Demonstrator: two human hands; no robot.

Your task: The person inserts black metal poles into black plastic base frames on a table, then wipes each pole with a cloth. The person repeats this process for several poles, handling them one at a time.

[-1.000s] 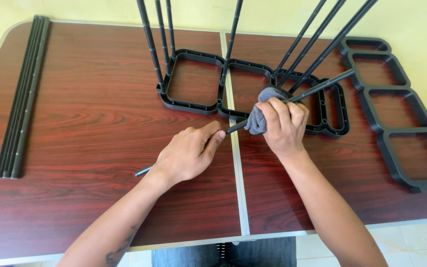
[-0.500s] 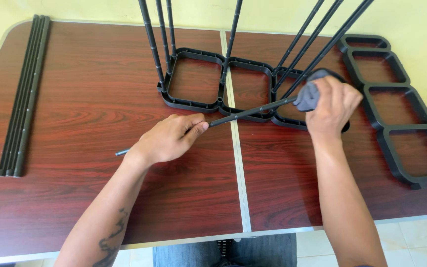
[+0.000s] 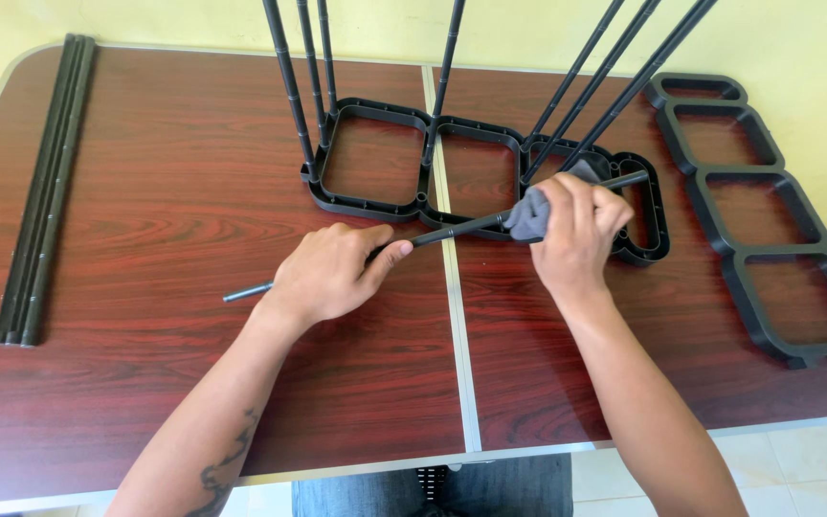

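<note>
My left hand (image 3: 332,273) grips a thin black rod (image 3: 452,230) that lies slanted just above the dark red table (image 3: 145,211). My right hand (image 3: 576,230) is wrapped around the same rod farther up, with a grey cloth (image 3: 528,215) bunched between the fingers and the rod. The rod's lower end pokes out to the left of my left hand, its upper end past my right hand. Just behind the hands sits a black plastic frame (image 3: 370,158) of linked square cells, with several black rods (image 3: 289,86) standing upright in its sockets.
A bundle of black rods (image 3: 45,191) lies along the table's left edge. A second black frame of linked cells (image 3: 768,211) lies flat at the right. A metal seam (image 3: 452,287) runs down the table's middle. A yellow wall stands behind; pale floor tiles show at bottom right.
My right hand with the cloth slid up the rod to its far end, then came back down toward the middle. The left hand kept its grip and shifted slightly.
</note>
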